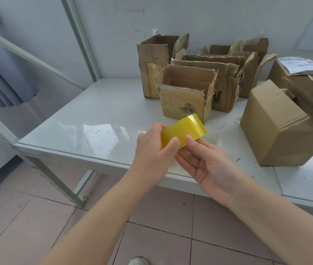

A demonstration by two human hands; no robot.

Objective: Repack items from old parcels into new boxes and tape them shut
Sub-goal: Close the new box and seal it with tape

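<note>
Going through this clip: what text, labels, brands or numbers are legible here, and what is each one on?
"V": a dark printed letter on the crumpled middle box; anything beside it is hidden by the front box's flap.
Labels on the boxes at far right: printed, too blurred to read.
Tall box: faint marks, unreadable.
Tape: no text visible.

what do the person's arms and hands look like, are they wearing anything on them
Nothing worn shows. The left hand and right hand are bare: no gloves and no rings. The forearms are bare too, with no sleeves, watch or bracelet in view down to the frame's edge. The nails that show look short and unpainted.
</note>
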